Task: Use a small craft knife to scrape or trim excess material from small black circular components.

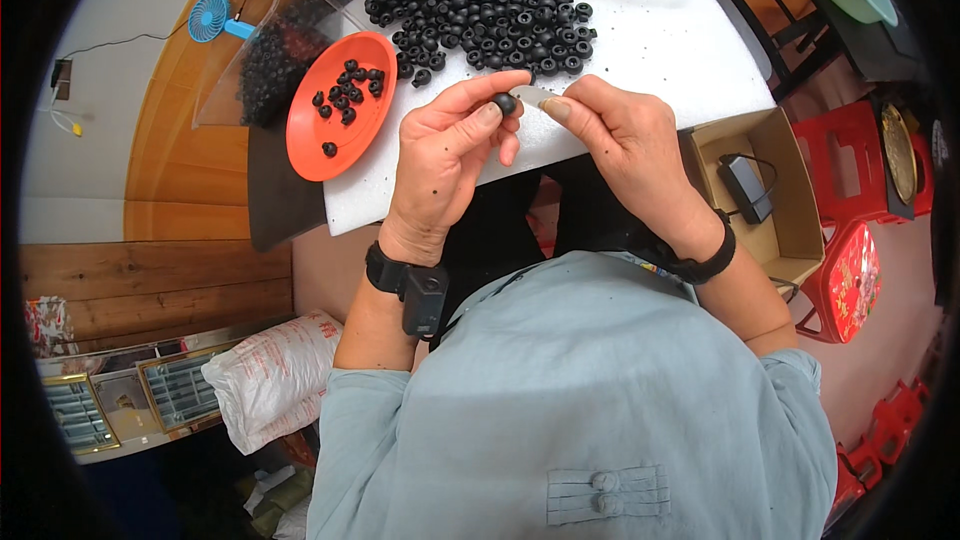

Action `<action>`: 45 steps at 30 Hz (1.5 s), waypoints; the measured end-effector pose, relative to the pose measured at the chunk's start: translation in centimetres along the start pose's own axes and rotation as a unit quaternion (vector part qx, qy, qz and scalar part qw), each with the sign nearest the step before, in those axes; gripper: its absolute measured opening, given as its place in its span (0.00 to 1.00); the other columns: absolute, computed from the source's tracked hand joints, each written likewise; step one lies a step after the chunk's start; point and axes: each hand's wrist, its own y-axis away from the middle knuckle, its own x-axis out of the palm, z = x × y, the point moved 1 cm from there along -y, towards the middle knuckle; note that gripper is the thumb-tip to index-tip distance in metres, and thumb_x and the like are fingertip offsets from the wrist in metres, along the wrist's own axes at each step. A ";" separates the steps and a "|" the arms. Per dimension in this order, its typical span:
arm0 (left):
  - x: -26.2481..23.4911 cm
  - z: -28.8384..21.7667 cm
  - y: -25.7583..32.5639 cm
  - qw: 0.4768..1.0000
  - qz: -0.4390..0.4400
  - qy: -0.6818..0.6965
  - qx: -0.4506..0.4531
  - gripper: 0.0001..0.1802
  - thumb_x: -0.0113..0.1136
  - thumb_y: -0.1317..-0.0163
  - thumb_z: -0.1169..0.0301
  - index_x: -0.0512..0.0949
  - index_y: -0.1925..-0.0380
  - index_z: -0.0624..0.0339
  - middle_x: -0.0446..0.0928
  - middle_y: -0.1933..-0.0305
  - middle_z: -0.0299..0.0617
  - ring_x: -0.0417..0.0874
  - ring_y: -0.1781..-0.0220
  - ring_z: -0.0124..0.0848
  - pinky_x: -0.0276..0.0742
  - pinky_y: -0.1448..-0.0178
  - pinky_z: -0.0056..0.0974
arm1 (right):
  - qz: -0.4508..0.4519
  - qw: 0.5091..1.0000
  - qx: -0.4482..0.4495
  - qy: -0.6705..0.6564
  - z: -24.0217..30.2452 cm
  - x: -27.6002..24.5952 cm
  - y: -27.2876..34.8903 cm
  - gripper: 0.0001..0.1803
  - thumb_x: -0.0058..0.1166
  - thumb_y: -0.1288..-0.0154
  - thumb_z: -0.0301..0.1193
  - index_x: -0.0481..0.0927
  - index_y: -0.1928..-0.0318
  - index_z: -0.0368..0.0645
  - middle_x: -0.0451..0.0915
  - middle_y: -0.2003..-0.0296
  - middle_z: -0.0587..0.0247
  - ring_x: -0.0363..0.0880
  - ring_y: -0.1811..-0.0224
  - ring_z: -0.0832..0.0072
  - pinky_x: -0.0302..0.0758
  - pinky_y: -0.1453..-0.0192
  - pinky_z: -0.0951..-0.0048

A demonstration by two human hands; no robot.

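My left hand (450, 145) pinches a small black ring-shaped bead (506, 103) between thumb and forefinger. My right hand (615, 135) holds a thin whitish strip (533, 96) whose tip meets the bead. Both hands hover over the near edge of a white board (660, 40). A large heap of the same black beads (480, 0) lies on the board beyond my hands. An orange plate (325, 145) with several black beads on it sits to the left of my left hand.
A clear plastic bag (270, 50) of black beads stands left of the plate. An open cardboard box (765, 190) holding a black device is at my right. Red stools (850, 155) stand further right. A blue fan (210, 18) and a white sack (275, 375) are on the left.
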 end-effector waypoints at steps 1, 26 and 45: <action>0.0 0.0 0.0 1.000 0.003 0.003 0.003 0.18 0.56 0.27 0.77 0.79 0.40 0.73 0.82 0.55 0.46 0.78 0.60 0.30 0.78 0.57 0.33 | 0.000 1.000 0.000 0.000 0.0 0.0 0.0 0.16 0.58 0.27 0.42 0.82 0.68 0.44 0.77 0.84 0.58 0.79 0.80 0.60 0.72 0.74 0.61; 0.7 0.2 0.0 1.000 0.001 -0.016 0.026 0.17 0.56 0.27 0.78 0.81 0.42 0.73 0.76 0.58 0.41 0.77 0.62 0.29 0.77 0.57 0.32 | -0.019 0.999 -0.048 0.006 -0.6 0.3 0.2 0.16 0.61 0.28 0.41 0.80 0.70 0.45 0.75 0.84 0.59 0.77 0.82 0.62 0.70 0.78 0.64; 1.2 1.0 0.2 0.997 -0.025 -0.050 0.060 0.17 0.53 0.25 0.75 0.79 0.43 0.75 0.80 0.54 0.47 0.78 0.63 0.33 0.76 0.58 0.34 | -0.007 0.999 -0.050 0.011 -0.5 0.2 0.4 0.15 0.61 0.29 0.39 0.80 0.70 0.44 0.77 0.81 0.59 0.79 0.80 0.62 0.71 0.77 0.63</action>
